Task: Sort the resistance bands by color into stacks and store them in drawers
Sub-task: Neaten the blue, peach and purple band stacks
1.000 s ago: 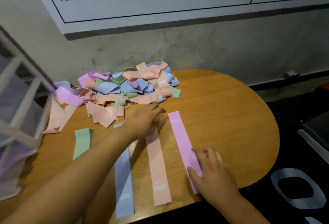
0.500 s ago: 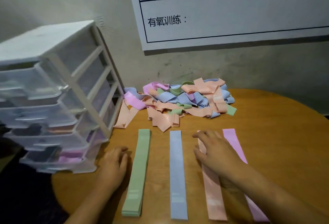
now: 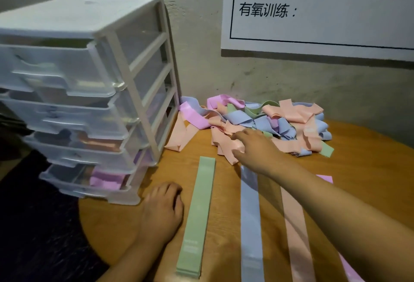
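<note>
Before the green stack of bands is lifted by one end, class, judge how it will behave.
The green stack would probably droop: bands in the unsorted pile lie folded and curled. It is likely light, being thin flat strips. Its layers may slide apart; several separate edges show at its near end.

Bare left hand, bare right hand, forearms uncovered as far as visible

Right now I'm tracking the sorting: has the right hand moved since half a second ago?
Yes. The right hand has left the flat peach band and gone forward to the loose pile beyond it.
</note>
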